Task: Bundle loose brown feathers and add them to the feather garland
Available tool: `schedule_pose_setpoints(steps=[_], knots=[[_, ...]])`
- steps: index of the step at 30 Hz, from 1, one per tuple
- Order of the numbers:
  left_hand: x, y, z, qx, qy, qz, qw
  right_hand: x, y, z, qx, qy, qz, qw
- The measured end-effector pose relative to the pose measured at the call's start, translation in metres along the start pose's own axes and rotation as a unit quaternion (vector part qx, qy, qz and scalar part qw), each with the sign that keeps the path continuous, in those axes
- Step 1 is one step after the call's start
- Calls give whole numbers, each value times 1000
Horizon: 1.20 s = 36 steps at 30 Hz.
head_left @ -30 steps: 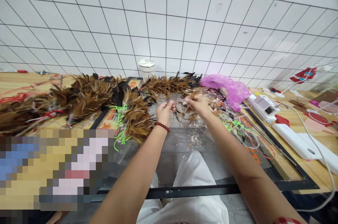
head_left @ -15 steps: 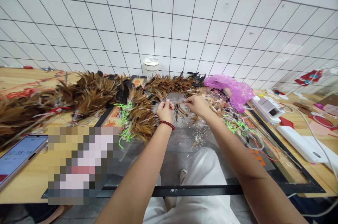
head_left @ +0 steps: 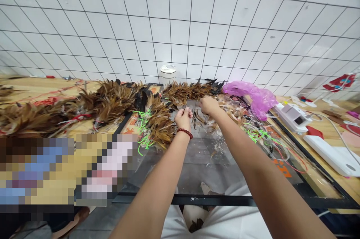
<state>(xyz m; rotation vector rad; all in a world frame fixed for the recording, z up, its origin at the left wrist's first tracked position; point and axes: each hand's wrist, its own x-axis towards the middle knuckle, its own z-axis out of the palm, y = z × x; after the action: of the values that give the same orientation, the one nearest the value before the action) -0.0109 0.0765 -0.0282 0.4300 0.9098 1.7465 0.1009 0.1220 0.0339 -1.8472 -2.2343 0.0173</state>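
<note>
Black rims the near edge of the clear-topped table (head_left: pixel 213 200), with white fluff (head_left: pixel 215 147) scattered inward from it. Beyond that, past the beaded bracelet (head_left: pixel 185 133), my left hand (head_left: pixel 184 116) is drawn in narrow, thumb against curled fingers; I can't tell whether it pinches anything. Just to its right lie some loose dark feathers (head_left: pixel 199 119), nearer the table's far edge than its near one. I judge them almost weightless, soft and slippery along the vanes, stiffer at the quills; a light pinch at the quill should spare the barbs. My right hand (head_left: pixel 209 105) bends down just above them, fingertips hidden, so its grip is unclear to me. Toward the left edge, the brown feather bunch (head_left: pixel 161 122) looks springy and easily crushed; I'd lift it by the end with the green ties (head_left: pixel 144 132). Farther back lies the long feather strip (head_left: pixel 188 90).
</note>
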Motion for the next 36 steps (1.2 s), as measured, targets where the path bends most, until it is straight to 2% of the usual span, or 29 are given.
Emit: schedule_pose_setpoints(steps=[1,3,4,5,7,8,10,13,16,22,24,27,28,32,34,36], knots=[[0,-1,0,1,-4,1,1000,-2,2,-5,37,20,3,999],[-1,-1,1,8,-16,-1,1000,-8,6,-14,195,59,12,979],[-1,-1,1,16,-25,-7,1000,-12,7,-17,304,70,17,950],[-2,0,1,28,-38,-17,999,-18,7,-17,414,72,21,907],[-4,2,0,51,-70,-38,996,-31,4,-13,563,53,27,824],[-5,4,-1,58,-86,-48,993,-37,2,-8,601,45,30,797],[-7,9,-3,65,-112,-63,990,-47,-1,5,638,45,42,768],[-9,13,-5,88,-148,-84,981,-56,-3,23,666,81,65,739],[-10,13,-5,118,-166,-92,975,-57,0,36,673,109,78,728],[-7,4,-3,167,-157,-65,971,-57,5,46,644,100,62,756],[-7,3,-3,183,-166,-59,967,-59,6,46,604,106,42,789],[-8,1,-2,208,-175,-53,961,-62,7,42,502,134,-8,854],[-9,1,-2,212,-172,-50,961,-62,7,40,479,144,-19,866],[-11,1,-2,202,-138,-34,969,-64,11,23,438,179,-22,881],[-11,1,-3,164,-104,-23,981,-64,14,10,349,155,-4,924],[-10,2,-3,115,-72,-17,991,-65,16,-2,205,64,10,977]])
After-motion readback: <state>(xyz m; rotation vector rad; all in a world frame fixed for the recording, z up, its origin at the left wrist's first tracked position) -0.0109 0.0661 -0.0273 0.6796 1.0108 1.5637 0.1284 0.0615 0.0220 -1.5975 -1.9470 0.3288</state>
